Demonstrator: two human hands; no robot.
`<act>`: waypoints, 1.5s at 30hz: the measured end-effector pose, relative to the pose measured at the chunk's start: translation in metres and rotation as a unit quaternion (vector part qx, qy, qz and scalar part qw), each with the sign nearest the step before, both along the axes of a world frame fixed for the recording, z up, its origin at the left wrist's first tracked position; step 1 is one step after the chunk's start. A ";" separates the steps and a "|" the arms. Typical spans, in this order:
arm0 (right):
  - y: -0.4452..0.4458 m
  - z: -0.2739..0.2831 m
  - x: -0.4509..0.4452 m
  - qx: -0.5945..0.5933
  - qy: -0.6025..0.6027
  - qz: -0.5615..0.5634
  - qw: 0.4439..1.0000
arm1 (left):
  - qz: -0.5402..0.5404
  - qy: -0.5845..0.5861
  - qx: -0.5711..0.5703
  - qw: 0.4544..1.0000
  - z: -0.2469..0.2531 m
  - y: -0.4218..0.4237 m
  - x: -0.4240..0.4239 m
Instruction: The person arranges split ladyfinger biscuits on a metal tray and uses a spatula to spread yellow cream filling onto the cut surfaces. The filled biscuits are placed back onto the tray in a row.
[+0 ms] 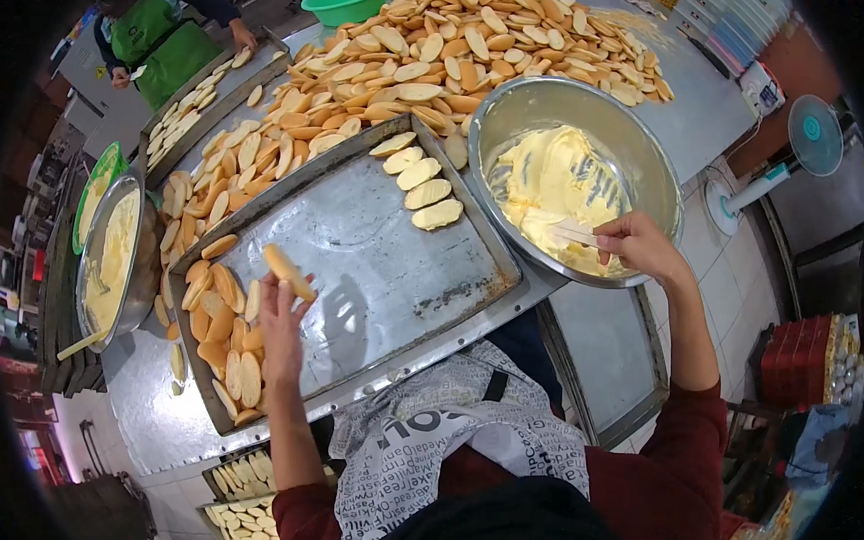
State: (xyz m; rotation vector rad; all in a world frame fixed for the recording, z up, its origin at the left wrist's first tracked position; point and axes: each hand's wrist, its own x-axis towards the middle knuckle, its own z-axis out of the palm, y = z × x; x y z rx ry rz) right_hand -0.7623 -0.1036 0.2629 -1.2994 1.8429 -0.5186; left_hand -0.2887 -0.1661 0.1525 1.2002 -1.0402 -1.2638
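My left hand (283, 329) holds a slice of bread (289, 271) above the left part of a metal baking tray (430, 309). Plain bread slices (219, 323) are heaped at the tray's left end. Several slices coated with pale yellow cream (427, 193) lie in a row at its upper right. A large steel bowl (667, 171) overlaps the table edge to the right, with more of the cream (550, 167) inside. Over the bowl's near side, my right hand (634, 241) grips a flat spreader (574, 232) whose end is at the cream.
A big pile of bread slices (439, 63) spreads behind the tray. A co-worker in a green apron (172, 61) stands at the upper left beside another tray (227, 95). A second cream bowl (111, 259) is at the left, a green basin (347, 3) at the back, a fan (763, 185) at the right.
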 end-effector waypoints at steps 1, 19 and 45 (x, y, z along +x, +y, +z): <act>0.000 -0.001 -0.002 0.021 -0.069 -0.024 0.997 | -0.001 0.034 0.012 0.999 0.004 0.003 -0.013; -0.002 -0.083 0.198 -0.500 -0.092 0.036 0.860 | -0.187 0.391 0.106 0.895 0.032 0.030 -0.092; 0.023 -0.051 0.180 -0.486 0.145 0.206 0.837 | -0.118 0.381 0.059 0.915 0.012 0.012 -0.065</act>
